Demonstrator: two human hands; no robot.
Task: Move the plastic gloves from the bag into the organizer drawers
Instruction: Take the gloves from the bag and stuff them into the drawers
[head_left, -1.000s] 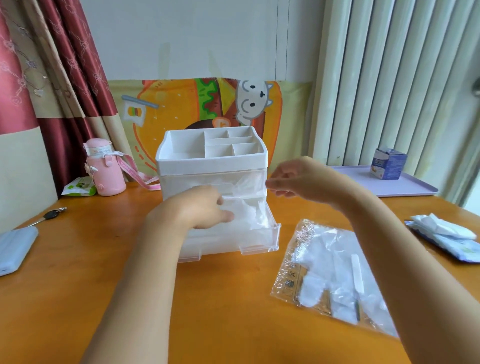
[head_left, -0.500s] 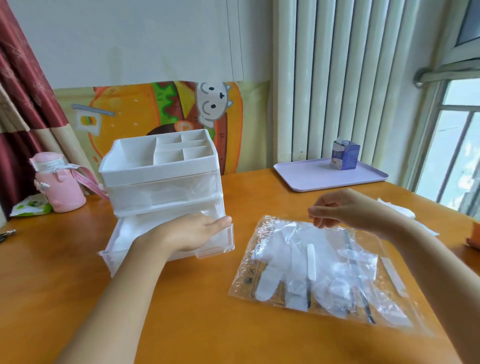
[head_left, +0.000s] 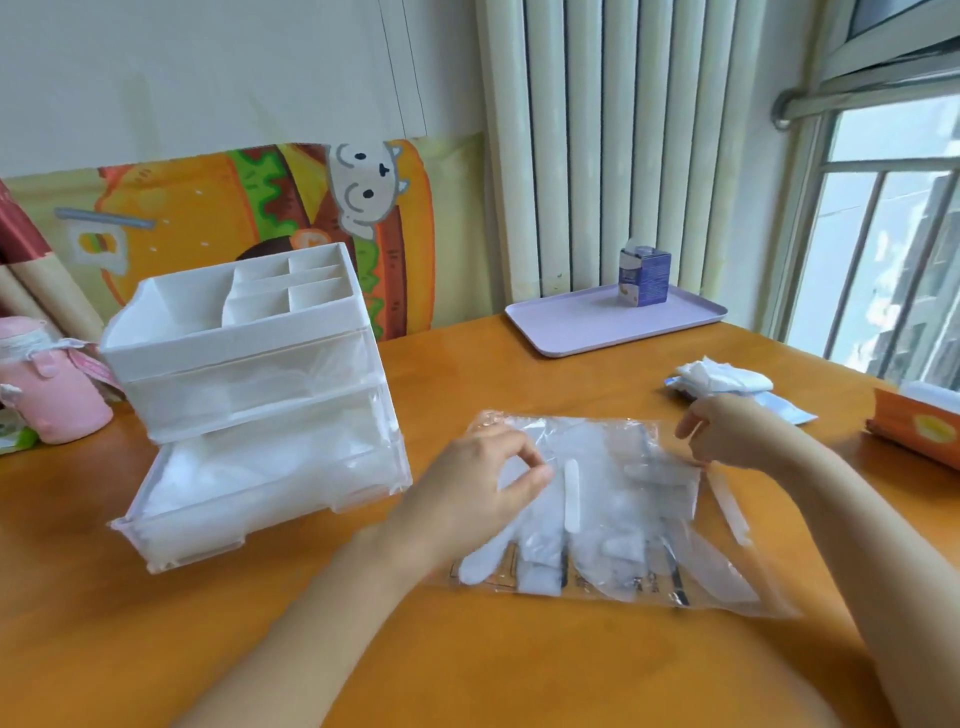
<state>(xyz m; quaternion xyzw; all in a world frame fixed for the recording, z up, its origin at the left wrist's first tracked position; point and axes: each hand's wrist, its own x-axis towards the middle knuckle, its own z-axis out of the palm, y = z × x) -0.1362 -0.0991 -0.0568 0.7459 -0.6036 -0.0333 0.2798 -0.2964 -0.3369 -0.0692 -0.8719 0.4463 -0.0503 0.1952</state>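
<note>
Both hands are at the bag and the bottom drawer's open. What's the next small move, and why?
Likely lift the bag open at its right edge with the right hand while the left hand holds it flat. The gloves lie inside, the flap strip is on that side, and the bottom drawer stands open.

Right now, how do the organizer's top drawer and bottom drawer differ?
The top drawer sits pushed in; the bottom drawer is pulled well out. The bottom drawer's open top shows whitish plastic inside; the top drawer's contents show only through its front. Both are clear plastic.
</note>
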